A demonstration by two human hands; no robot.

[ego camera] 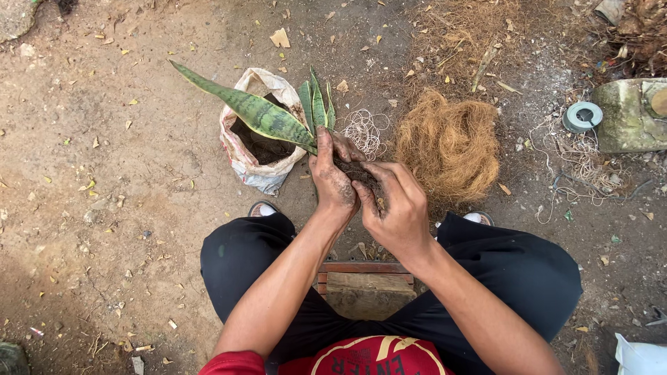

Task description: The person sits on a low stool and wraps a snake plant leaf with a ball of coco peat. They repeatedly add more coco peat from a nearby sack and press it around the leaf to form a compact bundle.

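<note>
Packing soil round the plant roots — left hand and right hand pressed tight on the clump — likely needing fibre from the right.

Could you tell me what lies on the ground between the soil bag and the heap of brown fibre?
In the head view, a loose tangle of pale string lies between the soil bag and the brown fibre heap.

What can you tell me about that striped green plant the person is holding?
The plant has stiff, sword-shaped leaves, dark green with lighter bands. One long leaf tilts out to the left over an open white sack of soil; a few shorter ones stand near the hands. Its base is buried in a dark clump of soil, gripped by the soiled left hand and pressed by the right hand, above bare ground.
</note>
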